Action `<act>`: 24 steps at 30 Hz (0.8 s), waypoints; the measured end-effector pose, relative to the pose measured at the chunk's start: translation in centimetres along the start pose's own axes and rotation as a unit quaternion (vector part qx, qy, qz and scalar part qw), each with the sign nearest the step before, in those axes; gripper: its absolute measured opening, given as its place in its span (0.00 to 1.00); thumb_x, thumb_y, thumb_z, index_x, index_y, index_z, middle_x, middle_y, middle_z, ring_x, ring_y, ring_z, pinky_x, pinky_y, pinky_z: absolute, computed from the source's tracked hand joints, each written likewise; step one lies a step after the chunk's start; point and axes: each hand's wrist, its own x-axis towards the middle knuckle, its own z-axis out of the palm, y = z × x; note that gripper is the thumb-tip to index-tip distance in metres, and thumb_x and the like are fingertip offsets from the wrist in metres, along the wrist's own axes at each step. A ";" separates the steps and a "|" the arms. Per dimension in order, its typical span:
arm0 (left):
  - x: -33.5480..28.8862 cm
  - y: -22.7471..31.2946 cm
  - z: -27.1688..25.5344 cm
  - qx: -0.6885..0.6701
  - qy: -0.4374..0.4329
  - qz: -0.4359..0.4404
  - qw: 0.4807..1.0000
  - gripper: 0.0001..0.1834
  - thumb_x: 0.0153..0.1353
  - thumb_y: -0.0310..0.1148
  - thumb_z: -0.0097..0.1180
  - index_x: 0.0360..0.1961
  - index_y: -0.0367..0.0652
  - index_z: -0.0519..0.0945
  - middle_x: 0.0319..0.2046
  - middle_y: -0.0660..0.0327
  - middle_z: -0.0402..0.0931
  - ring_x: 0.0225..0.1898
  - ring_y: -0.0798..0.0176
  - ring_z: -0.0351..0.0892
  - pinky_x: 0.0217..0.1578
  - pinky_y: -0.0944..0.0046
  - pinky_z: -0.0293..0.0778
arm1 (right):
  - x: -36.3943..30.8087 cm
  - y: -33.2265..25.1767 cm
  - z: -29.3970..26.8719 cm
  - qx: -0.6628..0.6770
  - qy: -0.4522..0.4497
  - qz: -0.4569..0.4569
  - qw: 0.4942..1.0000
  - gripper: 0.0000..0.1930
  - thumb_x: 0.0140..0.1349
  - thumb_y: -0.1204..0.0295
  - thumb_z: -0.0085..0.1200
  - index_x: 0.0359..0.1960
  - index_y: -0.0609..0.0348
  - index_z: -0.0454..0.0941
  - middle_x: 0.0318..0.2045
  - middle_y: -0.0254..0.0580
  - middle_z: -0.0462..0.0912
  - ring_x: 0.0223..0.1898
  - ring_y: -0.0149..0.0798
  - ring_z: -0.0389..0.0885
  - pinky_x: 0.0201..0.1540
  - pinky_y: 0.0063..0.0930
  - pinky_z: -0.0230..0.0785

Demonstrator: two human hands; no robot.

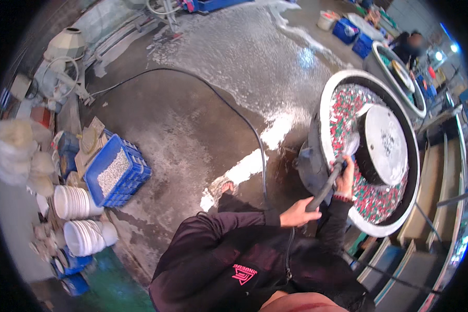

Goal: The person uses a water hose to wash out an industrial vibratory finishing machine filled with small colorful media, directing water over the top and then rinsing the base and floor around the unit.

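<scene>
Hands [346, 179] grip hose [326, 191]; crate [135, 180], buckets [74, 202] leftward.

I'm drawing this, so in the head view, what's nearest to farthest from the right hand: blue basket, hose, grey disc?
1. Hose: in the right hand.
2. Grey disc: to the hand's right, inside the tub.
3. Blue basket: far to the left.

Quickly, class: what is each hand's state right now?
Left hand: closed, holding the grey hose.
Right hand: closed, holding the same hose farther forward.
</scene>
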 end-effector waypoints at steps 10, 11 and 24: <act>0.9 5.1 -6.5 -0.162 -0.042 -0.040 0.985 0.10 0.56 0.31 0.54 0.32 0.45 0.65 0.15 0.72 0.60 0.11 0.78 0.56 0.11 0.75 0.53 | -1.4 -0.5 12.1 -0.037 0.064 -0.006 0.997 0.13 0.50 0.66 0.51 0.33 0.60 0.67 0.21 0.42 0.74 0.18 0.38 0.76 0.12 0.20 0.66; 1.0 4.7 -6.9 -0.168 -0.046 -0.042 0.984 0.10 0.56 0.31 0.55 0.32 0.45 0.65 0.14 0.72 0.60 0.12 0.79 0.56 0.11 0.75 0.53 | -1.1 -0.1 11.9 -0.039 0.068 -0.022 0.997 0.13 0.51 0.65 0.51 0.33 0.60 0.68 0.21 0.42 0.74 0.17 0.38 0.76 0.12 0.20 0.66; 5.4 6.8 -10.8 -0.148 -0.058 -0.134 0.978 0.10 0.53 0.24 0.54 0.33 0.45 0.65 0.13 0.70 0.61 0.09 0.77 0.56 0.08 0.73 0.51 | 4.6 0.2 10.9 -0.016 0.115 0.008 0.993 0.15 0.49 0.64 0.52 0.33 0.61 0.66 0.21 0.41 0.71 0.16 0.38 0.74 0.13 0.24 0.66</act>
